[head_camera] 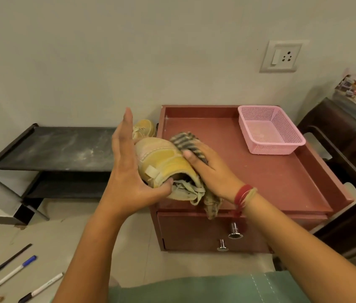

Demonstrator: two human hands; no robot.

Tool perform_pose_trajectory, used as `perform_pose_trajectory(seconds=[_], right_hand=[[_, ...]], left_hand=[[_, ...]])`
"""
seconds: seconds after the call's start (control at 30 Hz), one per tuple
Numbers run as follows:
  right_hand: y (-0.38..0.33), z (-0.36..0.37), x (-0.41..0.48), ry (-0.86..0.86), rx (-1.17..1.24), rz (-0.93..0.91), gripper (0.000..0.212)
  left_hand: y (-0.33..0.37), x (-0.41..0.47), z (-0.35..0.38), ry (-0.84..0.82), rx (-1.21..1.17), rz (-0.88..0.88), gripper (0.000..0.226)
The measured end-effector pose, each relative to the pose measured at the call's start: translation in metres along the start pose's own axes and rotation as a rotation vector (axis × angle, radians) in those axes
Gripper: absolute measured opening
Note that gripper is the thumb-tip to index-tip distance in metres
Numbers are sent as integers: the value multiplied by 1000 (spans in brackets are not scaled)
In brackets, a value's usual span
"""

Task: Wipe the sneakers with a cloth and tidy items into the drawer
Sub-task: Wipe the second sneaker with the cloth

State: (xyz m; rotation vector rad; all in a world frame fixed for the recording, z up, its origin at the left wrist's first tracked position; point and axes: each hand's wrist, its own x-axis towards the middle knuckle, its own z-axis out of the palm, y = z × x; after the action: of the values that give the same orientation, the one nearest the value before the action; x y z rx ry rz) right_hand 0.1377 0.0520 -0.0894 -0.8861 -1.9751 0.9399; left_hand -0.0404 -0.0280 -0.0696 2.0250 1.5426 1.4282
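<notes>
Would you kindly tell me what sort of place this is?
Probably a room in a home: a low black shoe rack stands beside a small reddish drawer cabinet, with a switch-and-socket plate mounted above.

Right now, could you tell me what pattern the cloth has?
The cloth is striped, dark grey on beige; the head view shows it best.
</notes>
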Motion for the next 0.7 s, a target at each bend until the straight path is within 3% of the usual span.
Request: perform_pose_trajectory(seconds=[0.13,0.23,0.33,0.47,0.6,0.7], right_hand=[[41,-18,-5,24,96,256,33],[54,-15,-12,159,68,392,34],[39,4,-7,295,-30,245,49],[12,29,4,46,-235,19,54],[39,28,3,110,-299,72,67],[66,14,-3,189,-197,212,54]], left_hand=[[-5,-2,-5,-54,-6,-7,94],[-12,-7,-11,-105,7,-64,74],[-21,-10,-13,-167,63,-104,66],[-25,-11,-10,-185,80,-90,62],[-32,-11,-14,-157,33,-135,59],[-36,-9,-14,-154,20,-151,60]])
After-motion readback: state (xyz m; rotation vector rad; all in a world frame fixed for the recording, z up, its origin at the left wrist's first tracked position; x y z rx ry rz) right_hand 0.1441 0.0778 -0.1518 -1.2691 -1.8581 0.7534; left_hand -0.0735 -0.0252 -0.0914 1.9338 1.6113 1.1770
